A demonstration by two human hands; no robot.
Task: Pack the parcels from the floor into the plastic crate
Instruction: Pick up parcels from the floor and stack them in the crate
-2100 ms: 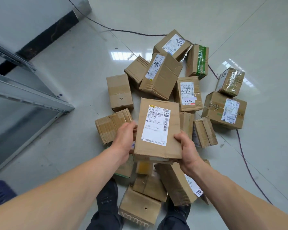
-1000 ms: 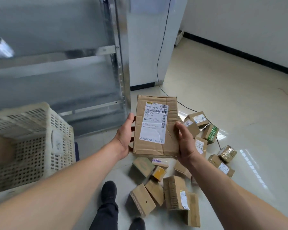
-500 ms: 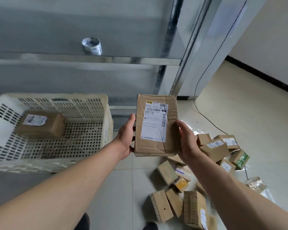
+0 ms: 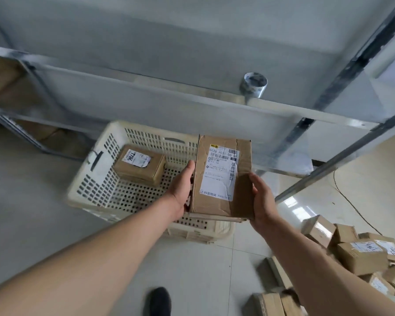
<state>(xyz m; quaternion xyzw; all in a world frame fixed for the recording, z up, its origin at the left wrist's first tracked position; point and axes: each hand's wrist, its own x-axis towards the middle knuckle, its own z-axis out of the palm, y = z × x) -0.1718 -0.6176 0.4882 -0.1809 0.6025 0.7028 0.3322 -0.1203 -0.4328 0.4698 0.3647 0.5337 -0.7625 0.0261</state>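
Crate [image 4: 105,179], pale perforated plastic, sits on the floor at centre-left of the frame under a metal shelf [image 4: 192,103], with one labelled parcel [image 4: 139,166] lying in its far left corner. Above its near right side a larger held parcel [image 4: 222,179] hangs label-up, gripped between the left hand [image 4: 183,187] and right hand [image 4: 261,201], each clasping a long side. More loose parcels [image 4: 356,254] crowd the lower right. If lowered there, it could catch the crate's rim and tip out onto the floor.
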